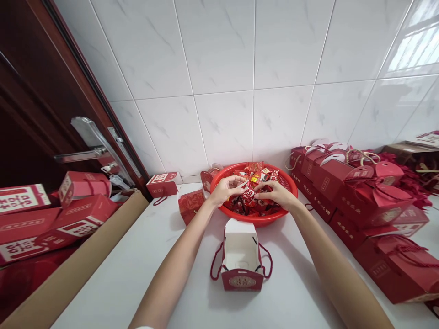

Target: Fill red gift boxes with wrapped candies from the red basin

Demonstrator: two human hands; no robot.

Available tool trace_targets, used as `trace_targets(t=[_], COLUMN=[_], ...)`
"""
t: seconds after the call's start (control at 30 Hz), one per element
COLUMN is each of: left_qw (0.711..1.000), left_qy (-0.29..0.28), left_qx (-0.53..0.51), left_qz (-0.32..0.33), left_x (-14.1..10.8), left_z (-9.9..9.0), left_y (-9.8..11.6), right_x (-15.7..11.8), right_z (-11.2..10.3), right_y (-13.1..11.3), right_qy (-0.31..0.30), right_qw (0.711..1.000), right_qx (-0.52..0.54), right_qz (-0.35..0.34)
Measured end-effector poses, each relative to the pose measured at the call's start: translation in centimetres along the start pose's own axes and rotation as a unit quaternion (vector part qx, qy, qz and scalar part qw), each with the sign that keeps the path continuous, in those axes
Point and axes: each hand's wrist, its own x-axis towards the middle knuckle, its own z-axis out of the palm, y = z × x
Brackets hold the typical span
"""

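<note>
**A:** Biggest first, pls. What's around me?

**B:** White table (113,274) under it all. Stacked red boxes (363,201) run down the R, a cardboard carton (82,262) w/ more boxes sits at L. If your R forearm swings wide, the upper row could topple, b/c it's only resting on the lower one.

**A:** And mid-size?

**B:** Red basket (260,221) at far centre, full of wrapped pcs. Lean on its near rim & it might tilt and spill. Open gift box (242,280) is just on its near side, between your forearms, cord handles out L & R. It's prob. light, so a sleeve or wrist catching a cord could drag it over.

**A:** My hands?

**B:** L hand (226,189) pinches the red packet (247,194) from the L; R hand (279,194) has its R edge btwn thumb & fingertips. Packet's held over the basket, approx. centre.

**A:** Risk there?

**B:** Slick wrapper, fingertip-only grip: it could slip back among lookalikes. Pull both ways too hard & it may tear.
</note>
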Motion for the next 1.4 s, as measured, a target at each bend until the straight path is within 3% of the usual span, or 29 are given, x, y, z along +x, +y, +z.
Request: trace_targets(t=[0.13,0.27,0.53,0.93,1.07,1.27,1.4], left_qw=[0.997,0.988,0.991,0.982,0.986,0.995,0.994], left_qy=[-0.037,-0.076,-0.047,-0.068,-0.064,-0.061,-0.046], left_qx=[0.037,0.130,0.124,0.175,0.152,0.023,-0.006], left_qz=[-0.049,-0.043,-0.013,0.001,-0.004,-0.075,-0.099], left_x=[0.1,0.3,0.3,0.2,0.1,0.2,0.2], left_z=[0.2,0.2,0.1,0.0,0.2,0.5,0.6], left_y=[0.3,0.3,0.0,0.1,0.3,0.4,0.3], right_x=[0.2,0.4,0.0,-0.3,-0.3,0.3,0.5], right_z=[-0.1,-0.2,0.1,0.2,0.1,-0.1,-0.1], right_y=[0.3,0.7,0.0,-0.5,-0.3,0.6,0.7], right_qy=[0.000,-0.008,0.005,-0.028,-0.016,0.041,0.074], right_qw=[1.000,0.999,1.000,0.999,0.999,0.997,0.995], right_qx=[-0.019,-0.010,0.009,-0.011,0.008,0.036,0.048], right_qz=[-0.025,-0.031,-0.028,-0.042,-0.047,-0.055,-0.048])
